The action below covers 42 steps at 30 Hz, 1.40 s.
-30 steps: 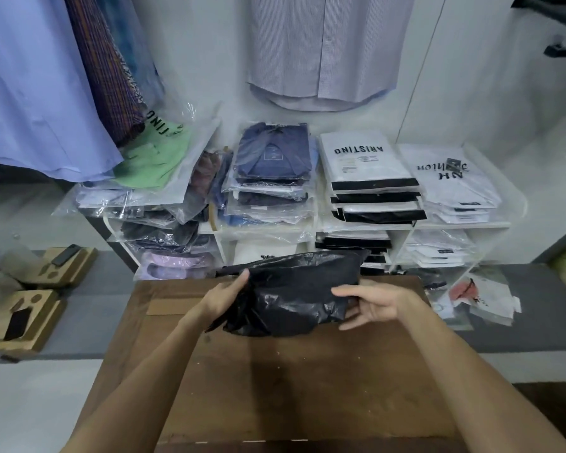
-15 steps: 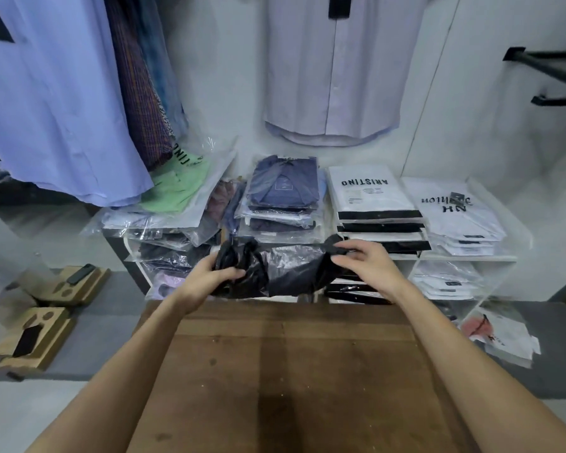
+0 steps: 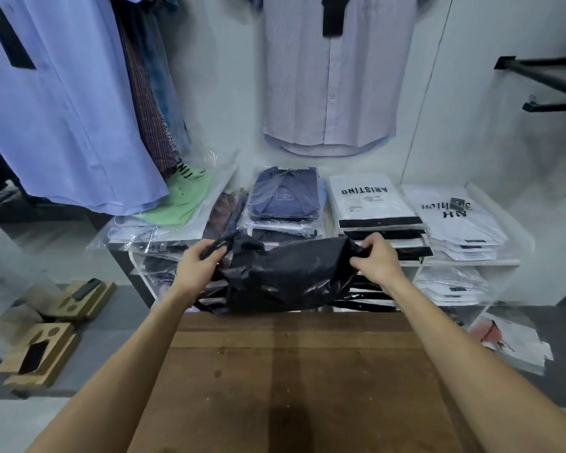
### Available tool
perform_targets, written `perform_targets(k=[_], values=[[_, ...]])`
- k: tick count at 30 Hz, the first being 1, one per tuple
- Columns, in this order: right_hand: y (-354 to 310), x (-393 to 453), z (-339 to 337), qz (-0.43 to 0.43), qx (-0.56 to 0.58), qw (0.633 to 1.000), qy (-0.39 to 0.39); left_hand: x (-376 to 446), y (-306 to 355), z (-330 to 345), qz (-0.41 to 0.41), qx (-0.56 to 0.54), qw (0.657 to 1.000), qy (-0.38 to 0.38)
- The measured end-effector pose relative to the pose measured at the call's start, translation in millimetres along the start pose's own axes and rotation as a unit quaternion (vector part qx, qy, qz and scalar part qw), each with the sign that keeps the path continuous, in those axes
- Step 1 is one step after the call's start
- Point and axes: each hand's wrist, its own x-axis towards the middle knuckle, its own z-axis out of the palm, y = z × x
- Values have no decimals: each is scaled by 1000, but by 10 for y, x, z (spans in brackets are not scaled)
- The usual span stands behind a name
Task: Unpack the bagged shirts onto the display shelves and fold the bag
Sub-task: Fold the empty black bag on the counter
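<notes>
Beyond wooden table [image 3: 294, 380]: left hand [image 3: 198, 268], right hand [image 3: 374, 261] grip black bag [image 3: 285, 276].

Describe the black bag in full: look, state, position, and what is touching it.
The black bag is thin, glossy plastic, crumpled and creased, bunched into a wide, loose bundle rather than folded flat. It is held in the air between both hands, just beyond the far edge of the wooden table and in front of the display shelves. The left hand grips its left end, where a twisted handle loop sticks up; the right hand pinches its right end. Nothing else visibly touches it.
</notes>
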Motion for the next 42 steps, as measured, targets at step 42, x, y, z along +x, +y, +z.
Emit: perform_targets(k=[42], values=[[102,-198,-4,-145,-152,976,-61,-106,129,-700,-114,-292,944,-106]])
